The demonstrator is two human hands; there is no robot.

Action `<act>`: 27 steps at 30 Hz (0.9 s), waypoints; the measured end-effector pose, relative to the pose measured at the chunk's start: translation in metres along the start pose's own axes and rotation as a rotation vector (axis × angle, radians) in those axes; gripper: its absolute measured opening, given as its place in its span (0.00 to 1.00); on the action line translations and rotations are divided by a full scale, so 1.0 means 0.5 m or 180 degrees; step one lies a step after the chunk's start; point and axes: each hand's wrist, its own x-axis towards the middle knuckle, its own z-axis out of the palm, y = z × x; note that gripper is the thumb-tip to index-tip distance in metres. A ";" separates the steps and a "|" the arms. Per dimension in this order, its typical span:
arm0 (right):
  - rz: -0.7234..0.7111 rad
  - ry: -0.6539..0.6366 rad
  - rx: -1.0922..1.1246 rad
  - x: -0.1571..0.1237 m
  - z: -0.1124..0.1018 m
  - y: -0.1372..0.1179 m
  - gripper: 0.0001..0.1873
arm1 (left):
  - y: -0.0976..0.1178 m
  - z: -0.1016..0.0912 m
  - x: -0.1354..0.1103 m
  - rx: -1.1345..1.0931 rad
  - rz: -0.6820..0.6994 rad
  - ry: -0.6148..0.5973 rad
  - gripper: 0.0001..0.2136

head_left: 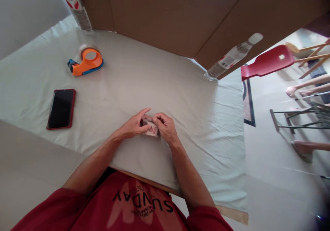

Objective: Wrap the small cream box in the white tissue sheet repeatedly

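A small white box with red print (153,130), its kind too small to tell, is held low over the cloth near the table's front edge. My left hand (132,124) grips its left side, thumb across the near face and index finger stretched past the far side. At the right end, my right hand (166,126) has its fingers curled with thumb and index finger pinching the box's upper corner. Part of the box is hidden behind my fingers.
A phone in a red case (61,108) and an orange tape dispenser (89,61) lie to the left. Water bottles (81,17) stand against a cardboard panel (154,17) at the back. Beyond the right edge are a red chair (269,64) and another person's legs (309,146).
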 end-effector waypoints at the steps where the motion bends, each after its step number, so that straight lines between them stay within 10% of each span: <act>1: 0.0003 -0.0036 0.0032 0.000 -0.001 0.000 0.09 | 0.001 0.000 0.001 -0.0004 -0.0025 0.0010 0.38; 22: -0.0346 -0.1192 -0.0212 0.009 -0.056 -0.014 0.08 | -0.003 0.000 0.002 -0.0054 0.0061 0.0086 0.32; 27: -0.0754 -0.1410 -0.0803 -0.006 -0.066 -0.015 0.21 | -0.001 -0.003 0.002 -0.0094 0.0058 0.0043 0.32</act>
